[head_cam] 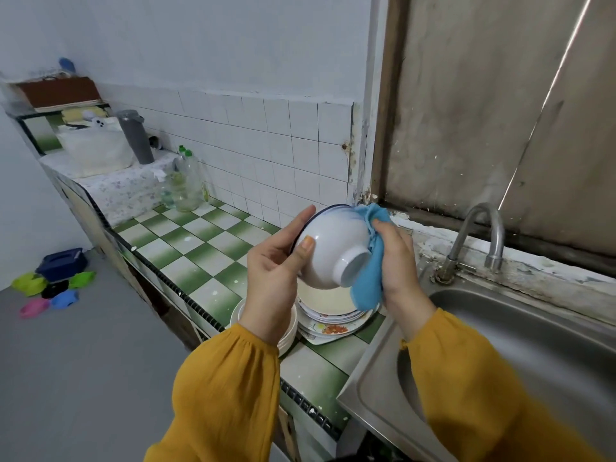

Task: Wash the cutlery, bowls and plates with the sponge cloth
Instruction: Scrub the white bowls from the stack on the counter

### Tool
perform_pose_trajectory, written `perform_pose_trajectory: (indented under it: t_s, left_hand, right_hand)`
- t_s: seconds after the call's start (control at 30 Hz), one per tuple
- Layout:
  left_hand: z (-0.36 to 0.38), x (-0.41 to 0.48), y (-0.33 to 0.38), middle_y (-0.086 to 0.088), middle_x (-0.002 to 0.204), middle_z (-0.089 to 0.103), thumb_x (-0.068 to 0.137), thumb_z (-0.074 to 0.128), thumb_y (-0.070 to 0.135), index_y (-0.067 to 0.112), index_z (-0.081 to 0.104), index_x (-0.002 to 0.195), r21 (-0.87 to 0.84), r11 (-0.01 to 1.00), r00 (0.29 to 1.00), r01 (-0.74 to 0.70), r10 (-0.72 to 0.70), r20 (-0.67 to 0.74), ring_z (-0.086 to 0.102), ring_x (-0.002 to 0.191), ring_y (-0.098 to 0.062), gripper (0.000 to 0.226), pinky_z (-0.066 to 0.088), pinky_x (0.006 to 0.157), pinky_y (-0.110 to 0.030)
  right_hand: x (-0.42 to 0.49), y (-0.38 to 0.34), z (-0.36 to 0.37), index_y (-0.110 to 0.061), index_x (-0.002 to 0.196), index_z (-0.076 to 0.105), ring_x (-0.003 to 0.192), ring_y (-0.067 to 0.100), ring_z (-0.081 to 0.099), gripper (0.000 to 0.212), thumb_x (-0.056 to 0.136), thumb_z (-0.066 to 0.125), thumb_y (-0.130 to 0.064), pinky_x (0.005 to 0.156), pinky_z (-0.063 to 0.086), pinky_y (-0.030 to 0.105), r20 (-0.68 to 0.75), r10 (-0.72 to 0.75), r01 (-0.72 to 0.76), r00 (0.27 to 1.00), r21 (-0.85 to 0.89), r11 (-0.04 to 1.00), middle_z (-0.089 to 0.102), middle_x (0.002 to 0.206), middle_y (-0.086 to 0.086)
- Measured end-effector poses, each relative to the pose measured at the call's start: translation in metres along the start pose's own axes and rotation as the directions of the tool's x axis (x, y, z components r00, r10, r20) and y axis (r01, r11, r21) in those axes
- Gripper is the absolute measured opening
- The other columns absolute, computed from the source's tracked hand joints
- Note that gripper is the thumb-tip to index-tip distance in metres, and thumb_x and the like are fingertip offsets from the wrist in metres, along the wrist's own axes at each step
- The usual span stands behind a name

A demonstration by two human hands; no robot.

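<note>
My left hand [276,265] holds a white bowl [333,243] with a dark blue rim, tilted so its foot faces me, thumb on the outer wall and fingers over the rim. My right hand [396,258] grips a light blue sponge cloth [371,281] and presses it against the bowl's right side. Below the bowl, a stack of patterned plates [336,320] lies on the green and white tiled counter [200,241], next to a stack of white bowls [289,331] partly hidden by my left wrist. No cutlery is in sight.
A steel sink [520,331] with a curved tap [480,235] sits to the right. Plastic bottles [186,181] and a grey flask [135,136] stand at the back left of the counter. Colourful items [53,285] lie on the grey floor at left.
</note>
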State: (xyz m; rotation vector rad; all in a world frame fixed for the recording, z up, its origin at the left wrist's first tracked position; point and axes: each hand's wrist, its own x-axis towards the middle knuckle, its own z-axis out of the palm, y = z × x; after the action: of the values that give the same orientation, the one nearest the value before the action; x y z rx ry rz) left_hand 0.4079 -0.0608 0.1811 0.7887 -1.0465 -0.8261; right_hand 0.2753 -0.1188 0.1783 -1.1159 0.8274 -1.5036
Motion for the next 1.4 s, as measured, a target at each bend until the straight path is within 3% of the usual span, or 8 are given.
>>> perform_pose_trajectory:
  t_s: [0.13,0.3,0.47,0.63,0.83,0.97,1.13,1.4]
  left_hand:
    - [0.010,0.000,0.001,0.020,0.104,0.072,0.084,0.060,0.008,0.029,0.066,0.110,0.135,0.989,0.997,-0.054,0.045,0.070,0.064,0.105,-0.001,0.034,0.049,0.089,-0.018]
    - [0.013,0.000,-0.003,0.018,0.099,0.072,0.089,0.057,-0.012,0.026,0.065,0.110,0.142,0.989,0.996,-0.050,0.038,0.084,0.065,0.105,-0.003,0.044,0.050,0.088,-0.018]
    - [0.004,-0.002,-0.004,0.006,0.102,0.075,0.074,0.066,0.004,0.020,0.073,0.106,0.013,1.000,0.998,-0.028,0.027,0.060,0.067,0.099,-0.007,0.037,0.051,0.082,-0.019]
    - [-0.006,0.000,-0.007,0.000,0.099,0.075,0.062,0.068,0.022,0.026,0.079,0.096,-0.092,0.996,0.996,-0.004,0.012,0.085,0.067,0.095,-0.016,0.036,0.053,0.080,-0.027]
    - [-0.005,0.004,-0.011,0.006,0.121,0.069,0.089,0.059,0.013,0.025,0.070,0.113,0.032,0.997,0.997,0.071,-0.071,0.012,0.060,0.118,-0.011,0.029,0.048,0.096,-0.030]
    - [-0.005,0.005,0.001,0.014,0.141,0.054,0.085,0.067,0.046,0.028,0.075,0.101,0.259,0.922,0.953,0.287,-0.303,0.022,0.056,0.124,-0.019,0.025,0.049,0.089,-0.032]
    - [0.002,0.008,0.005,-0.005,0.141,0.051,0.021,0.088,0.067,0.015,0.028,0.151,0.429,0.811,0.901,0.399,-0.434,-0.017,0.059,0.118,-0.017,0.153,0.052,0.096,-0.034]
    - [-0.002,0.005,-0.002,0.005,0.114,0.063,0.018,0.090,0.054,0.015,0.047,0.132,0.481,0.823,0.941,0.303,-0.339,-0.013,0.062,0.102,-0.008,0.128,0.051,0.076,-0.013]
  right_hand:
    - [0.001,0.002,0.003,-0.020,0.091,0.067,0.077,0.006,0.061,0.018,0.086,0.049,-0.022,0.070,0.048,0.024,0.046,-0.141,0.144,0.989,-0.089,0.986,0.068,0.082,-0.008]
    - [-0.009,0.007,0.007,-0.009,0.113,0.064,0.119,0.005,0.052,0.031,0.086,0.050,-0.013,0.101,0.038,0.016,0.327,-0.502,0.592,0.801,-0.310,0.744,0.061,0.120,0.007]
    - [-0.003,0.004,0.004,-0.019,0.087,0.066,0.078,0.011,0.062,0.017,0.076,0.053,-0.019,0.071,0.049,0.024,0.009,-0.124,0.122,0.992,0.118,0.986,0.067,0.081,-0.003]
    - [0.000,0.001,-0.005,-0.016,0.075,0.057,0.050,0.012,0.056,0.024,0.094,0.043,-0.019,0.049,0.045,0.019,0.047,0.229,-0.231,0.972,0.338,0.912,0.058,0.056,-0.001]
    - [0.004,0.004,-0.007,-0.017,0.065,0.049,0.049,0.013,0.049,0.012,0.075,0.052,-0.023,0.049,0.040,0.020,-0.021,0.191,-0.168,0.981,0.389,0.906,0.049,0.054,0.000]
    - [0.009,0.010,-0.017,-0.017,0.046,0.045,0.046,0.006,0.032,0.020,0.063,0.055,-0.019,0.047,0.026,0.019,0.033,-0.173,0.169,0.984,0.097,0.981,0.035,0.048,-0.007]
    - [0.002,0.002,-0.010,0.002,0.054,0.044,0.050,0.006,0.032,0.030,0.071,0.047,-0.022,0.048,0.026,0.021,0.346,-0.372,0.409,0.861,-0.037,0.912,0.032,0.051,0.003]
    - [0.011,-0.020,-0.009,-0.004,0.058,0.059,0.056,0.034,0.054,0.018,0.065,0.055,-0.020,0.057,0.046,0.031,0.245,-0.098,0.063,0.964,0.148,0.987,0.054,0.059,0.022]
